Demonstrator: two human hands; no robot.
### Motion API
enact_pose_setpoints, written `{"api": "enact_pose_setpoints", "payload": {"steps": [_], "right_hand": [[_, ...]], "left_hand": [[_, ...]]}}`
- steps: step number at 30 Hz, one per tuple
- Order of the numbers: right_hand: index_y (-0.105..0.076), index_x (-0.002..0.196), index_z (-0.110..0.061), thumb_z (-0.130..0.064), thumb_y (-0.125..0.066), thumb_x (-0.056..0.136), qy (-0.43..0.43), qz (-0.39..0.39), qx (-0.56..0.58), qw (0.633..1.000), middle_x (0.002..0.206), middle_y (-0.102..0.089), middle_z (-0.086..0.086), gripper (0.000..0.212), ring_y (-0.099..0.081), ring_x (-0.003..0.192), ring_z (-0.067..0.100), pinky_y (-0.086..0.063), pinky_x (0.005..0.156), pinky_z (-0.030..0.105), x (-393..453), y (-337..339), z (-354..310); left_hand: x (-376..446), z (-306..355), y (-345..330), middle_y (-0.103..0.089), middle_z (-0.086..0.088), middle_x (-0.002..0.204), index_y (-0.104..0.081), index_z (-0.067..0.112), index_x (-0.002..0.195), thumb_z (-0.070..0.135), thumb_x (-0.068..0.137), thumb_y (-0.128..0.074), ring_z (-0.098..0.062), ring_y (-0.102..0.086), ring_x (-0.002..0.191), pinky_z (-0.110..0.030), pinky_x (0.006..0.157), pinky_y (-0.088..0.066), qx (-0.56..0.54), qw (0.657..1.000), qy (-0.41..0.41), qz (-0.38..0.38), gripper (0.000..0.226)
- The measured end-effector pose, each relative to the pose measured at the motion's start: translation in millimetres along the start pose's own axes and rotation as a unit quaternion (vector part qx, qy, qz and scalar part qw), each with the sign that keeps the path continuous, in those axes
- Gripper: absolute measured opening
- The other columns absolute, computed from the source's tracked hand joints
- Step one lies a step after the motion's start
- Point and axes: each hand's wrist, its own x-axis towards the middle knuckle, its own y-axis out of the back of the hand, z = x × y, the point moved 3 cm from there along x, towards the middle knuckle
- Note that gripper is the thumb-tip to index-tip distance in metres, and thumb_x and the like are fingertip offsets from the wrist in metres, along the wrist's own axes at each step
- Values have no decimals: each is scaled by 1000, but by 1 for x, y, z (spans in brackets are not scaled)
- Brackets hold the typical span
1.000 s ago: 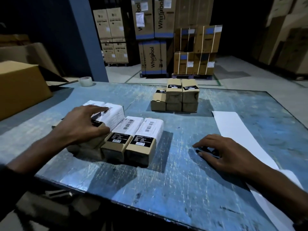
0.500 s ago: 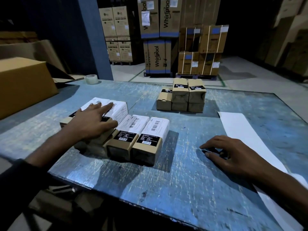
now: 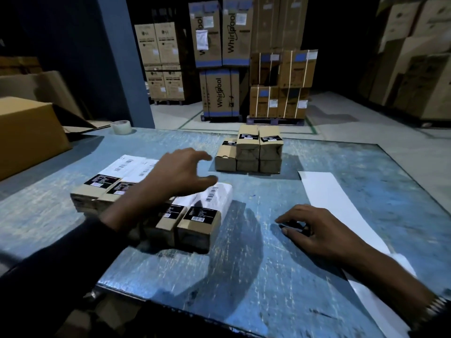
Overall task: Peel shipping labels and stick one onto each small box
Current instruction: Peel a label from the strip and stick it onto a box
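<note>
Several small brown boxes with white shipping labels (image 3: 214,198) lie side by side on the blue table (image 3: 244,276), left of centre. My left hand (image 3: 180,174) hovers above them with fingers and thumb spread, holding nothing, stretched toward a stack of unlabelled small boxes (image 3: 251,152) at the table's far middle. My right hand (image 3: 314,230) rests on the table, fingertips down, over a small dark object. A long white label backing strip (image 3: 341,208) runs under and beside my right forearm.
A large brown carton (image 3: 26,132) sits on the table's left end, with a clear tape roll (image 3: 121,127) behind it. A blue pillar (image 3: 122,59) and stacked appliance cartons (image 3: 219,93) stand beyond the table on the warehouse floor.
My left hand lifted off the labelled boxes and moved forward and right, toward the unlabelled stack. My right hand stayed on the table.
</note>
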Motion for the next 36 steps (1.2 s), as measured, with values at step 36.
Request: {"api": "enact_pose_setpoints", "payload": {"steps": [36], "right_hand": [[-79,111,-24,-56,-66,99,-260,177,57,947,109,-78,-9,37,-72,105,9,-54,88,28,-6,71,5]], "left_hand": [[36,58,-8,-72,-5,129,-59,14,146,39,78,-89,-15,-71,101,-21,84,-61,-112,953,-191,208,78]]}}
